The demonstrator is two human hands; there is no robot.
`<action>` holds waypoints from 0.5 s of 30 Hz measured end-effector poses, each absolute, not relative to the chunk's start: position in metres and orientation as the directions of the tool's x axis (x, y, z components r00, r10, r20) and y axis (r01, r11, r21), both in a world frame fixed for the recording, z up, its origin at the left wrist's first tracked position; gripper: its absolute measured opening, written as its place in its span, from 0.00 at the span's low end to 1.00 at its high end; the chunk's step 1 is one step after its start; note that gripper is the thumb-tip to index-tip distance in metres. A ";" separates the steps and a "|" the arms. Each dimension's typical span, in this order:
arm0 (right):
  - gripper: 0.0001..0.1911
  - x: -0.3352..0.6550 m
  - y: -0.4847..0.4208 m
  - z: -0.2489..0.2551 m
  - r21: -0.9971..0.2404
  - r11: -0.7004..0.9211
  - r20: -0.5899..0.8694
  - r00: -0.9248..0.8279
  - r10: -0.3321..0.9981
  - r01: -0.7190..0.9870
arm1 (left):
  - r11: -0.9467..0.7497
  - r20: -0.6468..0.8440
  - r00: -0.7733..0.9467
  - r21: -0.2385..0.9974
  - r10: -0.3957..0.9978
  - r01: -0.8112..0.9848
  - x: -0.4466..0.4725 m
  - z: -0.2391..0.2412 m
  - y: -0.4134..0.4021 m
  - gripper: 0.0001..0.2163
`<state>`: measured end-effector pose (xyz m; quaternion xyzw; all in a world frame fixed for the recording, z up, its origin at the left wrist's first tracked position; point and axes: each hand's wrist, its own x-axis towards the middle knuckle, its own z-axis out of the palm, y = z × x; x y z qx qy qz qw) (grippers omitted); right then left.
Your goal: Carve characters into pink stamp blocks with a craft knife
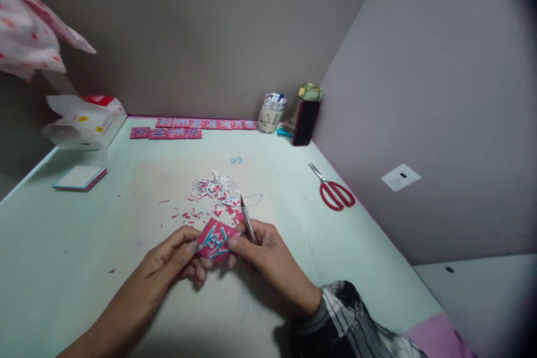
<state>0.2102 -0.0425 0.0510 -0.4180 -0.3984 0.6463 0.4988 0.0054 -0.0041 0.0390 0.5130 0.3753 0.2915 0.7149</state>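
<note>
A small pink-red square card (215,239) with a cut character outlined in blue and white is held up over the table between both hands. My left hand (178,257) pinches its left edge between thumb and fingers. My right hand (262,249) grips the card's right edge with the thumb on its face. That same hand also holds a craft knife (248,219), its blade pointing up and away. Beyond the card lies a heap of red and white paper scraps (216,193).
Cut red character cards (180,133) line the back edge. Red-handled scissors (335,193) lie at right. A pen jar (271,114) and an upright phone (305,123) stand back right. At left are a stack of square cards (79,178) and a white-red bag (88,123).
</note>
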 end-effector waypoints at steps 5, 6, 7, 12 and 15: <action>0.20 0.210 -0.041 0.043 -0.933 -0.207 -0.186 -0.099 0.978 -0.293 | 0.262 -0.209 0.549 0.965 0.809 -0.019 0.006 0.040 -0.003 0.15; 0.20 0.210 -0.040 0.043 -0.935 -0.197 -0.183 -0.071 0.980 -0.294 | 0.264 -0.209 0.565 0.964 0.798 -0.017 0.007 0.041 -0.004 0.15; 0.20 0.211 -0.040 0.044 -0.937 -0.185 -0.177 -0.055 0.983 -0.297 | 0.264 -0.209 0.579 0.964 0.788 -0.012 0.008 0.043 -0.006 0.15; 0.24 0.212 -0.038 0.048 -0.944 -0.171 -0.159 -0.065 0.985 -0.281 | 0.259 -0.200 0.639 0.966 0.743 0.001 0.011 0.047 -0.013 0.14; 0.25 0.212 -0.039 0.048 -0.948 -0.168 -0.158 -0.058 0.986 -0.270 | 0.241 -0.191 0.625 0.971 0.757 0.004 0.010 0.045 -0.016 0.14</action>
